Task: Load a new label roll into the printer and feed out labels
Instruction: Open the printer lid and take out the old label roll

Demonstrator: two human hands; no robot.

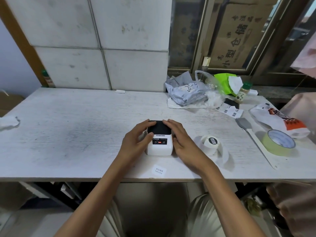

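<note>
A small white label printer (159, 147) with a black lid and a lit red panel sits near the front middle of the white table (68, 127). My left hand (136, 141) wraps its left side, fingers on the lid's far edge and thumb by the panel. My right hand (181, 139) lies against its right side, fingers spread over the lid. The lid is down. A white label roll (211, 142), with a loose strip trailing toward me, lies just right of the printer. One printed label (159, 171) reading "welcome" lies in front of the printer.
To the right lie a green tape roll (277, 142), a grey spatula (253, 135), a white bag (280, 123) and loose labels (230, 111). At the back right are a grey mailer bag (184, 90), plastic wrap, green packaging (224, 82) and a spice bottle (242, 93). Crumpled tissue (8, 122) sits far left.
</note>
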